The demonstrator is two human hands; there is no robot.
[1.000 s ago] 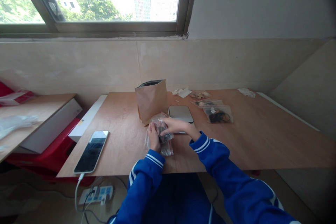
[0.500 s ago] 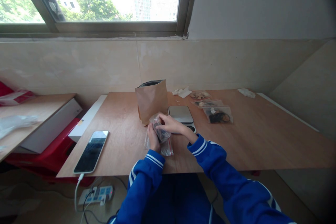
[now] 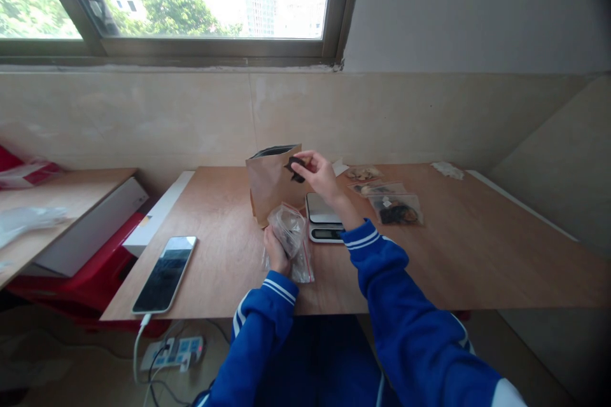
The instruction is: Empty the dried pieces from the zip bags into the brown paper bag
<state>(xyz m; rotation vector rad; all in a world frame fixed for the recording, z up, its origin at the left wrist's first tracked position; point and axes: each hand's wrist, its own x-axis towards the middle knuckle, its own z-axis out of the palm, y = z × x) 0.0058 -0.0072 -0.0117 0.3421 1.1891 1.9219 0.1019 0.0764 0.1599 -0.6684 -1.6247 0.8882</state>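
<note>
My right hand (image 3: 317, 175) is raised and pinches a dark, irregular piece (image 3: 296, 168) of something dried, in front of the upper right of a kraft paper bag (image 3: 272, 187) with a dark lining. My left hand (image 3: 275, 251) grips a clear zip bag (image 3: 289, 232) low on the wooden table (image 3: 429, 254), with dark residue showing through the plastic. Part of the bag hangs below my fingers. A digital kitchen scale (image 3: 324, 219) stands just below my right wrist, partly hidden by my sleeve.
Several clear bags with dried pieces (image 3: 396, 210) lie to the right of the scale. A smartphone (image 3: 165, 275) lies at the table's left. Paper scraps (image 3: 447, 170) sit at the back right. A wall rises behind the table, and a power strip (image 3: 172, 353) lies on the floor.
My right hand has left the zip bag and risen up and back toward the paper bag, now with the dark piece pinched in its fingers. The scale shows more fully.
</note>
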